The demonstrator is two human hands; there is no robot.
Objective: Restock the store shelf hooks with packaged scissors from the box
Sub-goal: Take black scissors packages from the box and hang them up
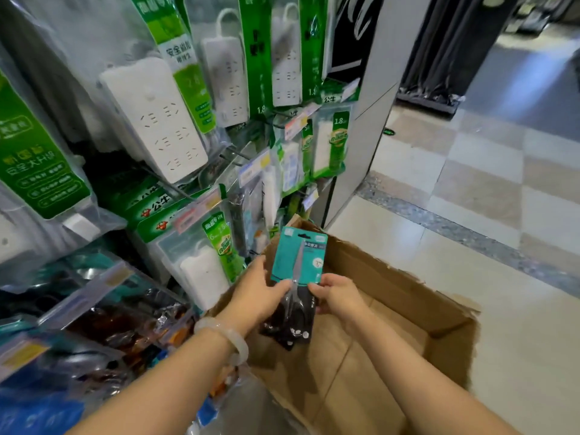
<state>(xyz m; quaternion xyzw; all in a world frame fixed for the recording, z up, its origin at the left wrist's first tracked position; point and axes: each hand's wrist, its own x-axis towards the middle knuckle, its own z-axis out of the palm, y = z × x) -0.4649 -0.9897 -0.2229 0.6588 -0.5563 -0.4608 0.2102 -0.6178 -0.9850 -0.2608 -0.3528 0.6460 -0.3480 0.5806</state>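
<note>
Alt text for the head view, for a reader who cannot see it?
Both hands, left hand and right hand, hold a packaged pair of scissors above an open cardboard box. Packaged power strips hang on shelf hooks to the left.

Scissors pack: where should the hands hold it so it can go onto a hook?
Keep the hands on the dark lower half of the scissors pack, left hand and right hand pinching it from either side. The pack stands upright with its teal top end free above the box, likely the hook end.

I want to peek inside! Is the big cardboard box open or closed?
Open. The cardboard box has its flaps spread and its bare brown bottom shows. Both hands, left hand and right hand, hold a scissors pack above it.
</note>
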